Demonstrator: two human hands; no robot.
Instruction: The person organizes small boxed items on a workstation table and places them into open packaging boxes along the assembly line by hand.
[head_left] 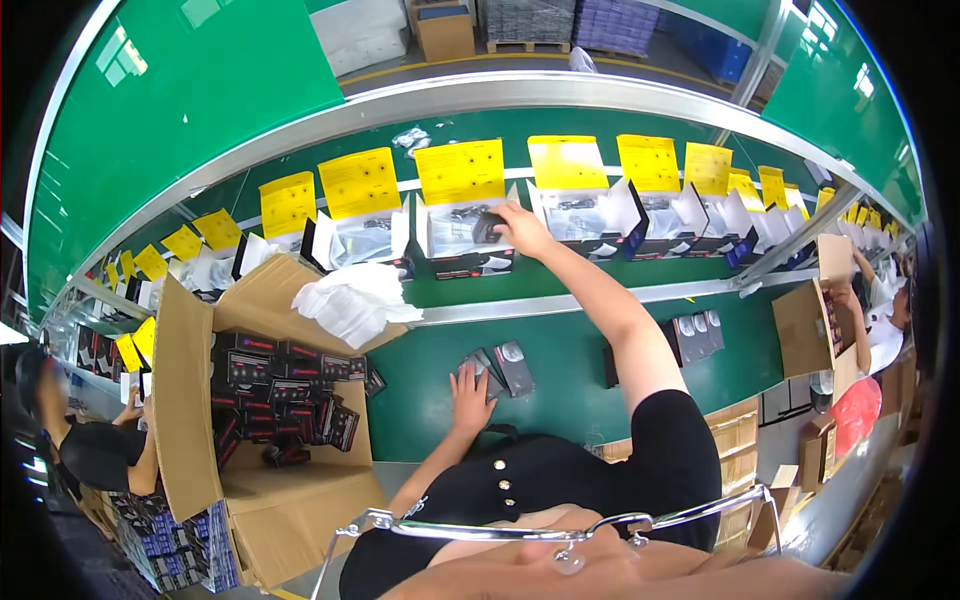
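My right hand (pixel 518 230) reaches forward into an open carton with a raised yellow flap (pixel 460 172). Its fingers are closed on a small black box (pixel 487 228) over the carton's contents, which include a clear plastic bag. On the green bench nearer to me, my left hand (pixel 472 402) lies with fingers spread over small dark boxes (pixel 480 364). Another small box with a round picture on top (pixel 514 368) lies just right of those fingers.
A large cardboard box (pixel 300 490) at left holds many small black boxes (pixel 285 390), with white wrapping (pixel 355 303) on its flap. Open yellow-flapped cartons line the shelf. More small boxes (pixel 695 337) lie at right. Co-workers stand at both sides; a metal rail (pixel 570 308) edges the shelf.
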